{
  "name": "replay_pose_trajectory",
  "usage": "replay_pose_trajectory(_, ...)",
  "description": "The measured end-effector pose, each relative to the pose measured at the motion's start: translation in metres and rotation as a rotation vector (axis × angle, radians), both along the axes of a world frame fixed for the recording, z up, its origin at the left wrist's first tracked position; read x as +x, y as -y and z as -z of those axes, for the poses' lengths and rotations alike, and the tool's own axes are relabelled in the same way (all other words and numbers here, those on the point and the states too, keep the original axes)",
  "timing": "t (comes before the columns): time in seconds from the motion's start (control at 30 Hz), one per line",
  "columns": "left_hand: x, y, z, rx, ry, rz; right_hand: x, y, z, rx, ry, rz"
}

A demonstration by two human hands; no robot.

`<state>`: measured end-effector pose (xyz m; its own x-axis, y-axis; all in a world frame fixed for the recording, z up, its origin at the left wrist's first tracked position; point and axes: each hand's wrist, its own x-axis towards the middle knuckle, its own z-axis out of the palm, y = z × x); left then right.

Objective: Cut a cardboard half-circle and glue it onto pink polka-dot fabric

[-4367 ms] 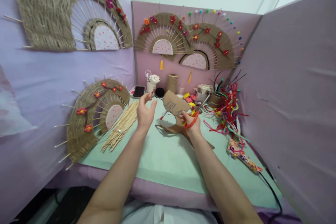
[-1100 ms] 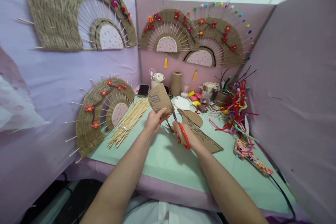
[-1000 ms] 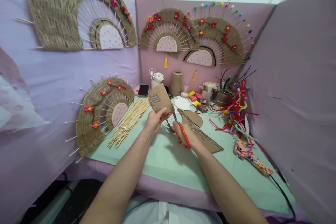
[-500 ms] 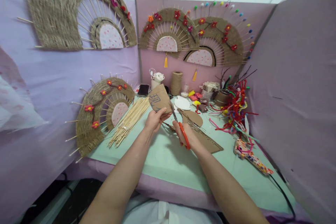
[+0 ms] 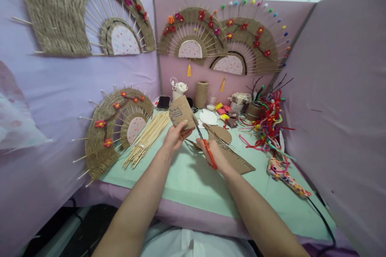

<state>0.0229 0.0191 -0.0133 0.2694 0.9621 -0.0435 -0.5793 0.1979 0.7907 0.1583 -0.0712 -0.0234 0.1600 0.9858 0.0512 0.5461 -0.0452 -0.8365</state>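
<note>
Arms [image 5: 138, 196] stretched forward over the green surface [image 5: 181, 184]
The left hand [image 5: 175, 136] pinched flat, curved-edged cardboard [image 5: 181, 111]; the right hand [image 5: 217, 154] curled closed round red-handled metal scissors [image 5: 210, 153].

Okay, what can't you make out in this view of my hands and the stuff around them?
- Held cardboard: head view, part of its lower edge covered by the left hand.
- Scissors: head view, part of the handle hidden by the right hand.
- Jug: head view, lower part behind the held cardboard.
- Big fan: head view, cut off by the top edge.
</note>
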Motion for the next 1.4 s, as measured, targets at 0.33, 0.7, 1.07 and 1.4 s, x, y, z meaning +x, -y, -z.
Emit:
replay_pose_trajectory(0.33, -0.007, -0.007, -0.003, 0.000, 0.007, -0.123, -0.004, 0.001, 0.003, -0.057, -0.050, -0.104)
replay_pose_trajectory(0.7, -0.001, 0.007, 0.002, 0.064, -0.081, -0.052, 0.001, 0.008, -0.004, -0.082, -0.105, -0.249)
replay_pose_trajectory(1.07, -0.001, 0.008, 0.003, 0.034, -0.129, -0.040, 0.000, 0.013, -0.013, -0.103, 0.039, -0.287)
replay_pose_trajectory(1.4, 0.001, 0.009, 0.005, 0.019, -0.125, -0.035, -0.004, 0.013, -0.010, -0.123, 0.020, -0.238)
